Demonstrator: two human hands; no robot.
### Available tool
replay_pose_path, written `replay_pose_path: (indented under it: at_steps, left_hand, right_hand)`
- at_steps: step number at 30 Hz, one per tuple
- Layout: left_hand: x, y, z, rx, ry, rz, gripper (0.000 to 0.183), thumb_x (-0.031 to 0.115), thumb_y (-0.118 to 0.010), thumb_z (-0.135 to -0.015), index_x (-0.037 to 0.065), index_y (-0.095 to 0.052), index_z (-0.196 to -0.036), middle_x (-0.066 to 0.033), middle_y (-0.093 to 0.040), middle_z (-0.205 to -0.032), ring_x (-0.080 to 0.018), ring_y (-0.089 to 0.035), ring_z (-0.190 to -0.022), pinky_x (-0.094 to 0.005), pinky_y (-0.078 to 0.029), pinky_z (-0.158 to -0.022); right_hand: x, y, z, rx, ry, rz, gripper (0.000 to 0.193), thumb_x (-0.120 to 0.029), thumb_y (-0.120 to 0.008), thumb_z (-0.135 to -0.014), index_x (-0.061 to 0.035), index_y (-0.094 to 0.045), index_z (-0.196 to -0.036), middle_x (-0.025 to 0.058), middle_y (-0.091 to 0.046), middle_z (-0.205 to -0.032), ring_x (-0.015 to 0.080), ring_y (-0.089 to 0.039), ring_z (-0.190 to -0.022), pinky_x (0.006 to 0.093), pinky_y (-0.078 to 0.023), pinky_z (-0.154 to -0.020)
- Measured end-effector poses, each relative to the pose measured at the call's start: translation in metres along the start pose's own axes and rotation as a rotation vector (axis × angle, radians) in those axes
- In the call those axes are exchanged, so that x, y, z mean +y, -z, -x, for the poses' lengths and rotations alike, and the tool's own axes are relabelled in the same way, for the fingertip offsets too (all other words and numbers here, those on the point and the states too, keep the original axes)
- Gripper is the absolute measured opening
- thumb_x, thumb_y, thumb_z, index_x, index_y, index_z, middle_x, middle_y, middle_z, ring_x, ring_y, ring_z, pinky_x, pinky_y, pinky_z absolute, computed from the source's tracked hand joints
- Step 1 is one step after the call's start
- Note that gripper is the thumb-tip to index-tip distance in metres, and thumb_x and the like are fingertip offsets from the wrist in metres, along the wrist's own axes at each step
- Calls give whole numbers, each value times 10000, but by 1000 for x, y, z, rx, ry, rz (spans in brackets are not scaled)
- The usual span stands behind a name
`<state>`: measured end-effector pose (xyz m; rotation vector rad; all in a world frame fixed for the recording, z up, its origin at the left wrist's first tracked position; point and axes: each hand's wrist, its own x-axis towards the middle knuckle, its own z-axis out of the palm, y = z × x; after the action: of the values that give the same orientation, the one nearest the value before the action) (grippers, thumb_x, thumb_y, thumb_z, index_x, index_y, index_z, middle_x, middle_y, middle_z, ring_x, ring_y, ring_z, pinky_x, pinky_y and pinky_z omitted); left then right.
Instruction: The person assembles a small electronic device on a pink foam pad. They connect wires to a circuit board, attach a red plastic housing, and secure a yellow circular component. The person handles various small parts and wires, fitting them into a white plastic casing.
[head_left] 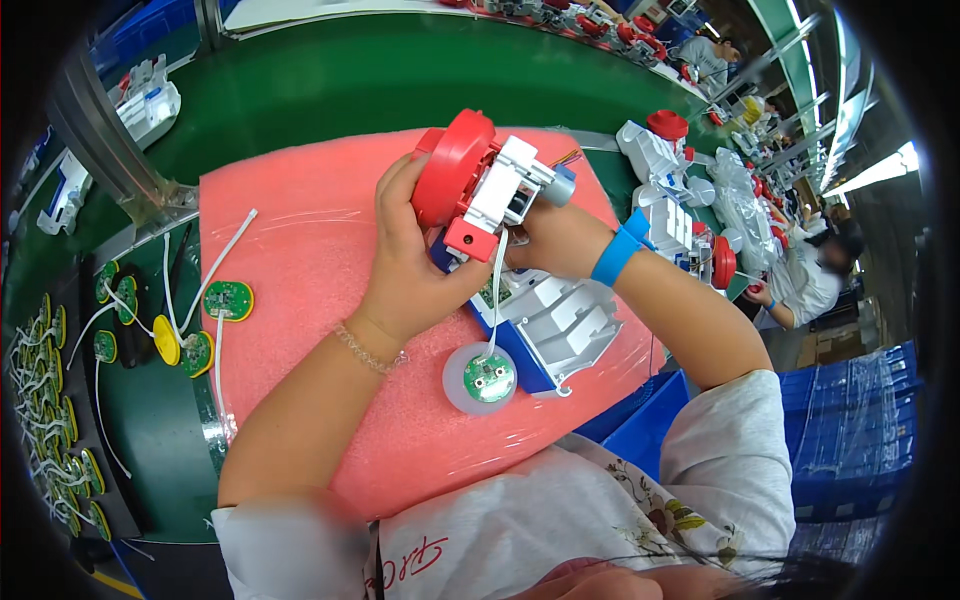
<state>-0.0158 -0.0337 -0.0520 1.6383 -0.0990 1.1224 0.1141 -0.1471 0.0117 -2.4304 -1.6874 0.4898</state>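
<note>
"Where's the piece you're working on?"

"The red-and-white plastic assembly (455, 175) is raised over the pink foam sheet (300, 290), tilted, above one end of the blue-and-white housing (560, 320). Your left hand (405, 265) grasps it, fingers wrapped around the red side and thumb below, probably to steady it while you work at its white side."

"And your right hand (562, 240)?"

"It's tucked close against that white side, fingers curled and partly hidden, so I can't tell whether they pinch anything."

"What's hanging down towards you?"

"A white cable (497, 290), running from beside the assembly to a round green circuit board (488, 378) on a translucent cup (457, 388). Its length likely lets you lift the assembly without dragging the board."

"And around you?"

"The foam probably guards the plastic from the green counter (165, 430). At its left edge and beyond lie more round boards (228, 299) with white leads."
</note>
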Motion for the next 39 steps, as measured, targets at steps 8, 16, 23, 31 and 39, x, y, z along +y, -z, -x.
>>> replay_pose_path:
  at_steps: [8,16,23,31,39]
  left_hand:
    - [6,-1,2,42,173,199,792,26,-674,-618,46,-190,-1245,-133,-237,-1193,-242,-352,-1135,-339,-410,-898]
    - [10,-1,-3,98,199,267,723,31,-652,-664,35,-186,-1218,-132,-328,-1156,-198,-448,-1031,-326,-422,-859]
    - [6,0,-17,248,470,376,627,74,-632,-735,-4,-214,-1196,-128,-391,-1109,-160,-483,-962,-271,-447,-784]
    - [23,28,-11,-163,517,-309,753,311,-652,-717,-17,-253,-1265,-217,-356,-1226,-288,-386,-1133,-344,-334,-935]
    - [134,135,32,-63,619,-1321,224,222,-616,-725,10,-569,-780,-94,-548,-695,-220,-523,-609,-323,-404,-548]
  right_hand:
    - [16,0,-32,-157,135,212,409,-293,-729,-571,-38,-591,-860,108,-599,-807,234,-578,-773,331,-456,-689]
    - [-5,13,-12,-189,-25,97,386,-309,-711,-613,-48,-580,-864,63,-596,-753,228,-563,-700,339,-440,-643]
    - [12,10,18,-25,67,-595,227,-200,-633,-754,-18,-557,-868,8,-523,-666,77,-484,-625,219,-402,-567]
    - [7,-8,27,97,272,-559,83,-67,-470,-781,-12,-531,-787,44,-498,-662,115,-464,-614,272,-380,-559]
    - [17,1,49,203,259,-774,70,-12,-451,-737,7,-518,-739,39,-503,-696,96,-469,-636,230,-389,-578]
